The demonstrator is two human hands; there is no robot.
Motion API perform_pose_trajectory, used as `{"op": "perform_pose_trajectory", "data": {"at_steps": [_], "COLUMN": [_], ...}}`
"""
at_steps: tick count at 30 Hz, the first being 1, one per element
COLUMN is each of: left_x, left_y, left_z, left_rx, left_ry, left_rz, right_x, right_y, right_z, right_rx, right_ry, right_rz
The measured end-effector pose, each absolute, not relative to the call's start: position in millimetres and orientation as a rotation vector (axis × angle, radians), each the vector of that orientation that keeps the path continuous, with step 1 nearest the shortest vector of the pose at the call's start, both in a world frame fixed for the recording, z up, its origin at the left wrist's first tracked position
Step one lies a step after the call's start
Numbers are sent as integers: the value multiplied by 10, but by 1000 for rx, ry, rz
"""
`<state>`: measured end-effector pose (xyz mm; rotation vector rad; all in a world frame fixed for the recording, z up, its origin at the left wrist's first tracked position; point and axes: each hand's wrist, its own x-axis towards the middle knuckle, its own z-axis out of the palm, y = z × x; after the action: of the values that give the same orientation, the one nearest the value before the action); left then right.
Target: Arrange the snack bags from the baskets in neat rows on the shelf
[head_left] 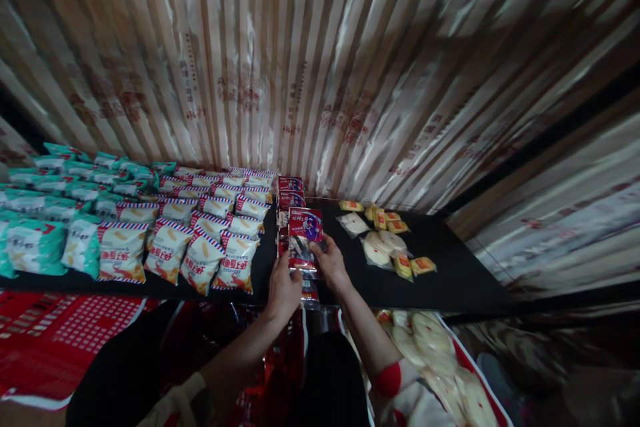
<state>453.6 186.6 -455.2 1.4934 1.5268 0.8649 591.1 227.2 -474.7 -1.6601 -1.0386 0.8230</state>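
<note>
Both hands grip a dark red and purple snack packet (305,230) by its lower sides, upright over the black shelf. My left hand (285,285) pinches its lower left edge, and my right hand (330,260) closes on its right edge. Behind it, a row of matching red packets (291,184) runs toward the curtain. Another packet (309,291) lies below my hands at the shelf's front edge. Left of the row stand white snack bags with blue-and-red striped tops (235,261). Round white flat packs (379,247) and small yellow packets (423,265) lie to the right.
The black shelf (470,273) spans the view before a pleated, shiny curtain (280,67). Teal bags (36,244) fill its left end. Below are a red basket (70,340) and, at right, a container of round white packs (435,347). A dark frame bar (540,140) slants at right.
</note>
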Motion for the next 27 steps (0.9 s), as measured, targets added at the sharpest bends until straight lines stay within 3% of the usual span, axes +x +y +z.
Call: {"op": "perform_pose_trajectory", "data": {"at_steps": [4, 12, 27], "left_x": [4520, 4500, 4507], "left_y": [1982, 2067, 2061], "left_z": [-4563, -4652, -4646], "left_rx": [1503, 1525, 1537], "left_ry": [1585, 1671, 1706], "left_rz": [776, 696, 628], "right_x": [5894, 5798, 5680], "right_y": [2412, 2490, 2575], "right_z": [-4801, -4792, -4807], "right_rx": [-1710, -2013, -2001], "right_ry": [-1104, -1445, -1783], "right_rz": [790, 386, 89]}}
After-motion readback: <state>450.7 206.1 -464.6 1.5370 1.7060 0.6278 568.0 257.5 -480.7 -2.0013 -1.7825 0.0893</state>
